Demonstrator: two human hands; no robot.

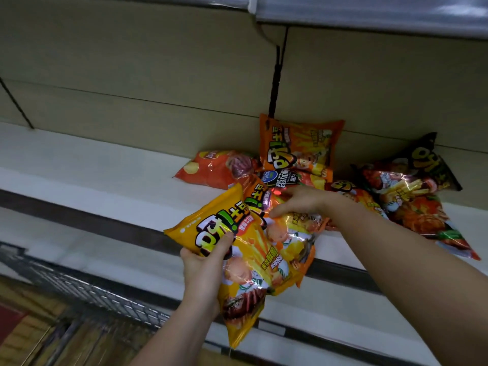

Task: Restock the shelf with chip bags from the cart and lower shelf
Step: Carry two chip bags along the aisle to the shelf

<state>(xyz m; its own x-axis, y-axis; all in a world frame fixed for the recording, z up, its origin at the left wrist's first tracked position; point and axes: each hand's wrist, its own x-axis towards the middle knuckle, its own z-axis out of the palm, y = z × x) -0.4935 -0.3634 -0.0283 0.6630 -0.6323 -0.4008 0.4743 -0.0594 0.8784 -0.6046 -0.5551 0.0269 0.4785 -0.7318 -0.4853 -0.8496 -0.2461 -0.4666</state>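
We begin with the long white metal shelf point(92, 165), whose board is bare toward its left end and crowded only toward the right. Below its front edge a second white lower shelf point(79, 249) shows, and at the bottom left corner the grey wire shopping cart point(100, 294), blurred.

On the shelf, against the back panel, stands an orange foil chip bag point(298, 146), propped upright, we judge, so its face reads from the aisle. Just left of it a red-orange crisp bag point(216, 170) lies flat, and near the right end a black-topped chip bag point(412, 170) leans over a heap of other bags; these look dropped rather than faced.

We hold a yellow glossy chip bag point(248, 260) in front of the shelf's front edge, not yet on it. Our left hand point(203, 262) grips its upper left part, thumb across the front, probably to keep the loose pack steady. Our right hand point(303, 202) rests with curled fingers on another orange chip bag point(266, 204) at the front edge, seemingly pulling it aside to make room.
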